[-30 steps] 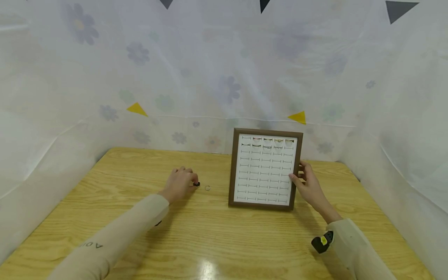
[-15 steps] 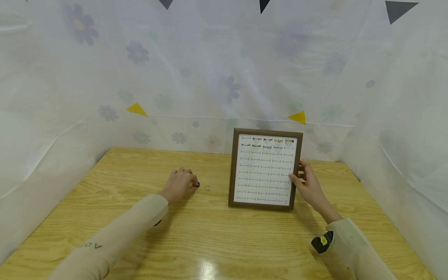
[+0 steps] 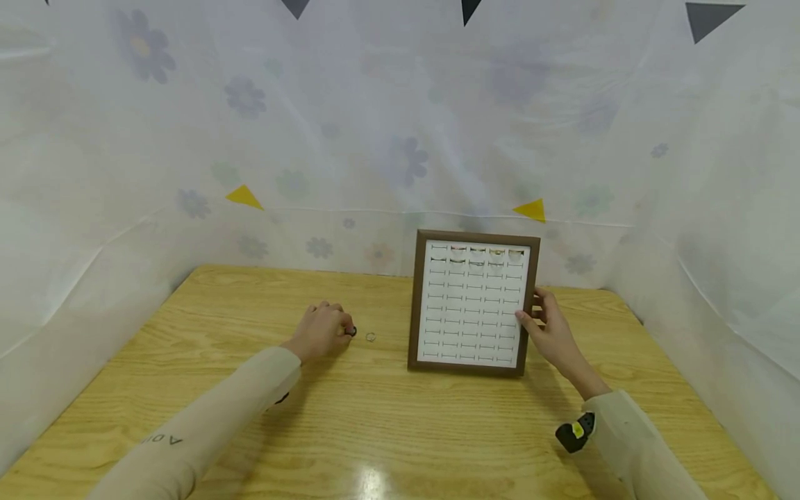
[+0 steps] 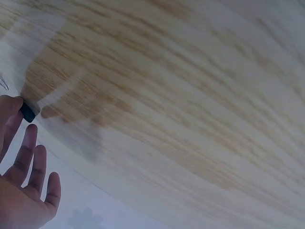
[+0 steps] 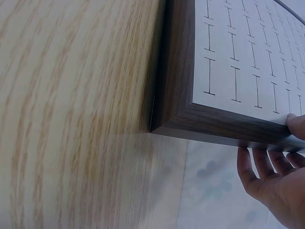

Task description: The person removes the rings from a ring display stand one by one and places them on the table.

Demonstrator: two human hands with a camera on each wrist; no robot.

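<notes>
Nothing has shifted since a second ago. Our left hand (image 3: 319,329) pinches a small black ring (image 3: 353,331) at its fingertips, knuckles up, forearm lying on the table (image 3: 387,430). Just beside it sits a clear ring (image 3: 371,337). Our right hand (image 3: 550,333) grips the ring tray (image 3: 473,303) by its right frame edge, thumb over the front. Bare wood stretches between hand and tray.

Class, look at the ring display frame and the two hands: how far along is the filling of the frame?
Early. Done: only the top two rows of the ring display frame hold rings; the rows below show bare slots. In hand: the left hand pinches a small dark ring, while the right hand grips the frame's right edge. Left: a thin ring lies on the table beside the left hand.
</notes>
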